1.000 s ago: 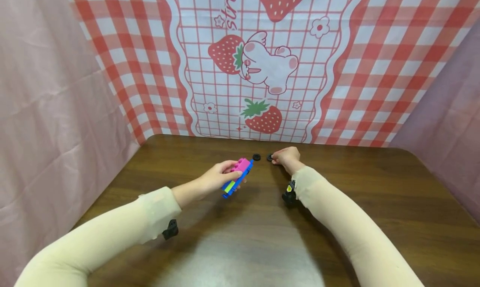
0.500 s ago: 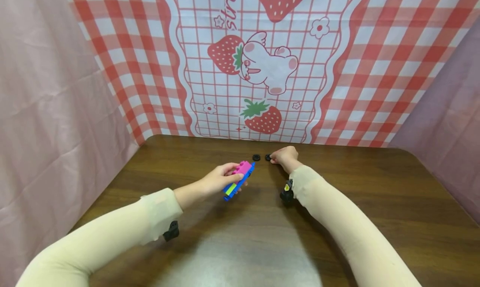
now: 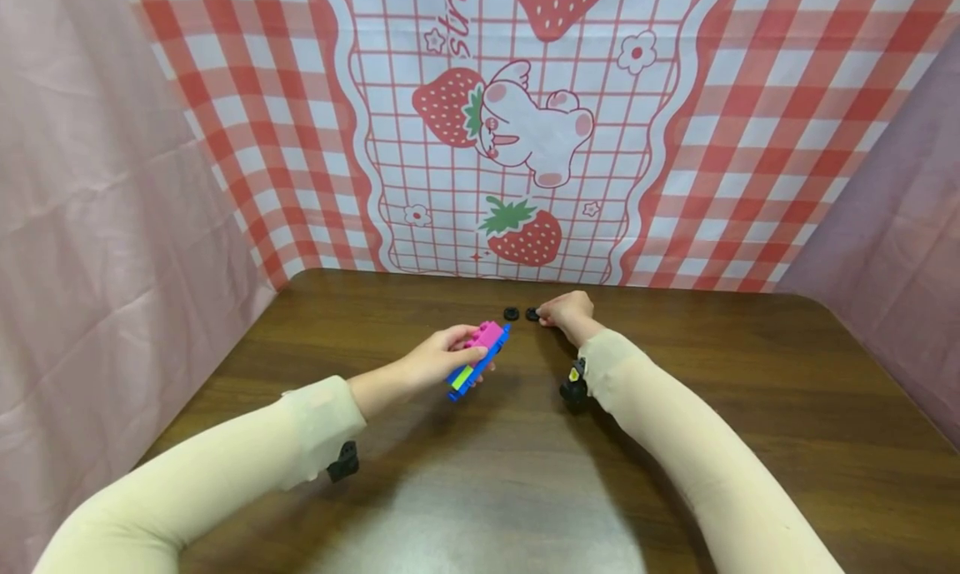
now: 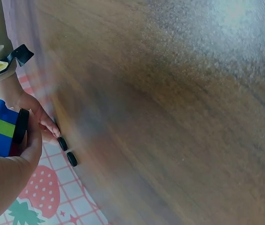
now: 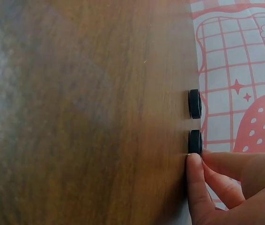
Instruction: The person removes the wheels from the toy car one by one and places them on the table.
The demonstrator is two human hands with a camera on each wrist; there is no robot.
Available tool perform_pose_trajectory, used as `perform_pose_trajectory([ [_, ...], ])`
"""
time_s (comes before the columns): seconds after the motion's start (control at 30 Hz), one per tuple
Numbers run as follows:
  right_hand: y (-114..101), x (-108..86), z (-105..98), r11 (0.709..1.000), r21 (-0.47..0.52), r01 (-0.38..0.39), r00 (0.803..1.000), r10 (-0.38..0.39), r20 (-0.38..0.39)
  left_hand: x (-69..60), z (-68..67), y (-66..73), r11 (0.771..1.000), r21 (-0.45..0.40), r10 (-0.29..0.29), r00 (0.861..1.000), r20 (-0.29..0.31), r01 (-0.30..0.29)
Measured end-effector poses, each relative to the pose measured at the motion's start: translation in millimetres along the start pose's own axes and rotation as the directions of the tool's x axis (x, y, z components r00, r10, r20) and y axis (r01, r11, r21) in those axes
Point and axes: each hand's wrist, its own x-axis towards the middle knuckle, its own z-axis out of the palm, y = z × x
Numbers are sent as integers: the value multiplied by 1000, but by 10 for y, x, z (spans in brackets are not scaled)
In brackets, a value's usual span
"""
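My left hand (image 3: pixel 438 359) grips a block toy with a pink brick (image 3: pixel 486 335) on a blue base (image 3: pixel 487 359) and a lime stripe, held tilted above the table. A black wheel (image 4: pixel 21 126) shows on the toy's side in the left wrist view. Two black wheels lie flat at the table's far part: the left one (image 3: pixel 512 314) lies untouched, and my right hand (image 3: pixel 567 311) has its fingertips at the edge of the right one (image 3: pixel 532 314). From the right wrist, thumb and finger meet at that wheel's (image 5: pixel 195 141) near edge; a small gap separates it from the other wheel (image 5: pixel 195 104).
The brown wooden table (image 3: pixel 510 474) reaches back to a red-and-white checked cloth (image 3: pixel 750 141) with strawberry prints. A pink curtain (image 3: pixel 112 182) hangs on the left and a mauve one (image 3: pixel 892 182) on the right.
My right hand and the wheel at its fingertips have moved slightly left, narrowing the gap to the other wheel. My left hand, with the toy, has shifted slightly right and nearer.
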Motion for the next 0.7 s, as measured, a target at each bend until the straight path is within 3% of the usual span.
perform_pose_trajectory([
  [0.3, -20, -124, -92, 1000, 17, 4, 995, -6, 99, -1, 19, -36, 1000, 3, 10, 1000, -2, -10],
  [0.53, -52, -223, -132, 999, 26, 34, 996, -36, 85, 37, 47, 0, 999, -15, 30, 1000, 1, -30],
  [0.7, -94, -280, -181, 998, 57, 27, 992, -34, 124, 49, 62, 17, 999, 5, 42, 999, -1, -42],
])
